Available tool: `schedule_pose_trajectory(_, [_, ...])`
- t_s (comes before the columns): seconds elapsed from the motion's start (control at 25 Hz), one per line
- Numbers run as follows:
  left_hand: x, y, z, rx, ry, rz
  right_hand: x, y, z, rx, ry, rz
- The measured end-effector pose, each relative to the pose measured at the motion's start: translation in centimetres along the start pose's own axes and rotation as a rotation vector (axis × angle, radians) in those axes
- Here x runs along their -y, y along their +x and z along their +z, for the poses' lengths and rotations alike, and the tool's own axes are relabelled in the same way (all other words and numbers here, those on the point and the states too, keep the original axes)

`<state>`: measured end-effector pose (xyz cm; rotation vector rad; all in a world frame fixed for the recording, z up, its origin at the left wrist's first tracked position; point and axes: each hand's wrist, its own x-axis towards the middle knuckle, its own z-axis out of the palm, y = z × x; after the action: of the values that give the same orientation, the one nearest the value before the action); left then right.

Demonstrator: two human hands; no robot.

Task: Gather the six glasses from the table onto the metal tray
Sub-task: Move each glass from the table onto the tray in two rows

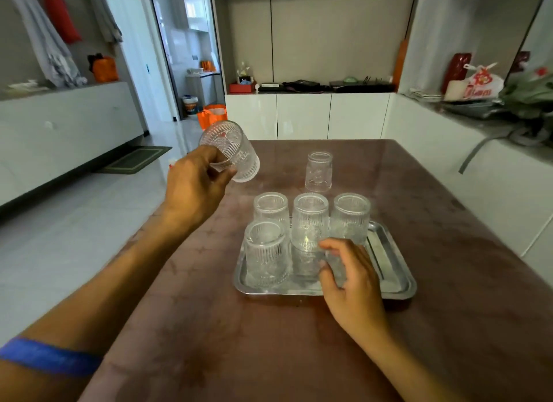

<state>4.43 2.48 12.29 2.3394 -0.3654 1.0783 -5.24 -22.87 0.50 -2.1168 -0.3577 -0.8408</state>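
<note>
**Tilted glass in the air, crowded tray below**

Main danger: a slip of the held glass [230, 150]. Gripped by the left hand [194, 189] with thumb and fingertips closed around the end nearer the palm, tilted, and hanging above the left edge of the table [419, 192], partly over the floor. Probably broken after a fall from there.

Second danger: a knock on the way down. Four glasses [266, 252] already upside down on the metal tray [401, 270], packed close, some seemingly touching. Free room only at the right part of the tray, so a long path over the standing ones or around them. One hard touch enough to topple a neighbour or chip a rim. Also possible: a bump against the right hand [350, 282], placed exactly near that free room.

Right hand low over the front of the tray, fingers half curled and narrow, just beside the middle glass [309, 219]; touching it or not, impossible to tell.

Last glass [318, 171] upside down on the table, just beyond the tray, apart from both hands.
</note>
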Motion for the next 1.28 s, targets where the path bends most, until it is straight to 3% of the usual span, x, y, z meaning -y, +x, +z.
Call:
schedule_pose_trajectory(0.12, [-4.3,-2.1,-3.3,0.041,-0.047,0.222,2.4,1.7,-1.3,-0.016,0.473,0.268])
schedule_pose_trajectory(0.2, [-6.8,-4.0,-3.8,0.113,-0.065,0.391,4.0,3.8,-2.7,0.143,0.93,0.667])
schedule_pose_trajectory(0.28, [-8.5,-5.7,-3.2,0.204,-0.116,0.521,4.8,5.3,-4.0,0.323,1.197,0.973])
schedule_pose_trajectory(0.4, [-9.2,-7.5,-2.0,0.269,-0.159,0.629,5.0,4.9,-4.6,0.384,1.213,1.074])
schedule_pose_trajectory(0.56, [-8.5,-7.9,-1.4,0.334,-0.187,0.657,4.5,4.4,-4.3,0.319,1.25,1.104])
schedule_pose_trajectory(0.68, [-8.1,-8.1,-1.5,0.355,-0.18,0.663,4.3,4.9,-3.8,0.256,1.218,1.05])
schedule_pose_trajectory(0.76, [-7.4,-8.8,-1.6,0.269,-0.224,0.561,3.8,5.3,-3.7,0.163,1.126,0.917])
schedule_pose_trajectory(0.88, [-5.3,-10.5,-1.4,0.03,-0.292,0.189,2.0,5.2,-4.1,0.027,0.665,0.628])
schedule_pose_trajectory(0.92, [-4.4,-11.1,-1.2,0.037,-0.313,0.018,1.4,4.9,-4.1,0.024,0.495,0.541])
schedule_pose_trajectory(1.0, [-3.1,-12.3,-0.4,0.287,-0.437,-0.307,0.3,4.2,-3.7,0.093,0.212,0.39])
schedule_pose_trajectory(1.08, [-2.4,-13.5,0.6,0.515,-0.515,-0.429,-0.4,3.3,-2.7,0.188,0.039,0.227])
schedule_pose_trajectory(1.16, [-2.0,-14.1,1.4,0.531,-0.478,-0.444,-0.8,2.5,-1.8,0.256,-0.042,0.102])
schedule_pose_trajectory(1.28, [-1.8,-13.9,2.0,0.479,-0.451,-0.447,-1.2,2.2,-0.9,0.27,-0.075,0.067])
